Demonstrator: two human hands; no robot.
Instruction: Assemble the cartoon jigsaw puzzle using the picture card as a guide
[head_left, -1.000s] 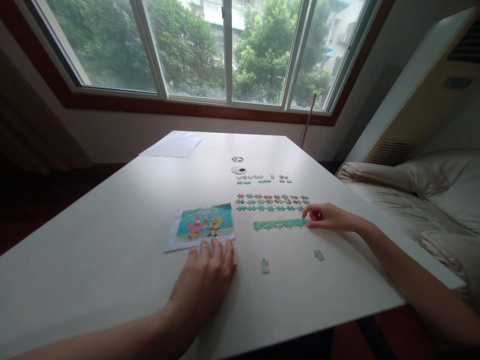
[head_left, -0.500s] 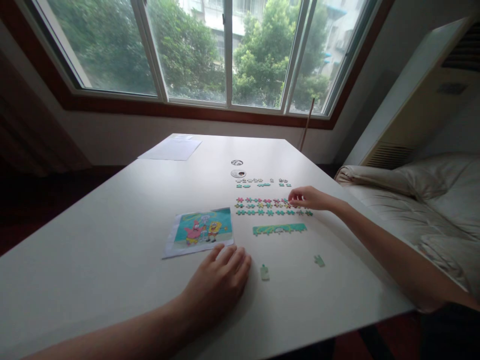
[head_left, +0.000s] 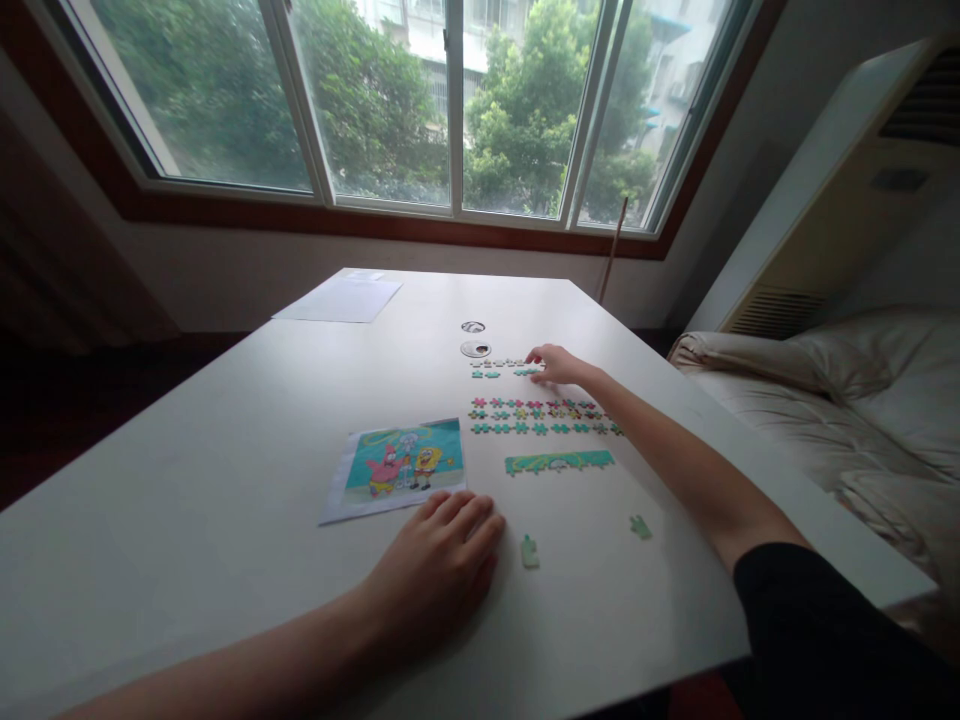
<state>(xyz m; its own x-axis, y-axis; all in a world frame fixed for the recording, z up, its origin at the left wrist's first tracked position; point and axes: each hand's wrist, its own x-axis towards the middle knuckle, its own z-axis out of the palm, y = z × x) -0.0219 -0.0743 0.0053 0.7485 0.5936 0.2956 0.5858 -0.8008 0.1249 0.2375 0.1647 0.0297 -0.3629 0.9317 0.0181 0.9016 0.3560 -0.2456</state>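
White table (head_left: 187, 480) carries jigsaw pieces sorted in rows, apparently by colour for quick picking. My right hand (head_left: 556, 366) reaches the farthest row of pieces (head_left: 491, 369), toward the far edge, fingertips touching a teal piece; I cannot tell whether it is gripped. My left hand (head_left: 439, 560) lies flat and released near the near edge, apparently bracing the reach, just beside the reference picture (head_left: 397, 468). An assembled strip (head_left: 559, 461) lies behind a loose piece (head_left: 530, 551).

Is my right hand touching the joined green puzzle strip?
No, the right hand is at the far row of loose pieces, well beyond the green strip.
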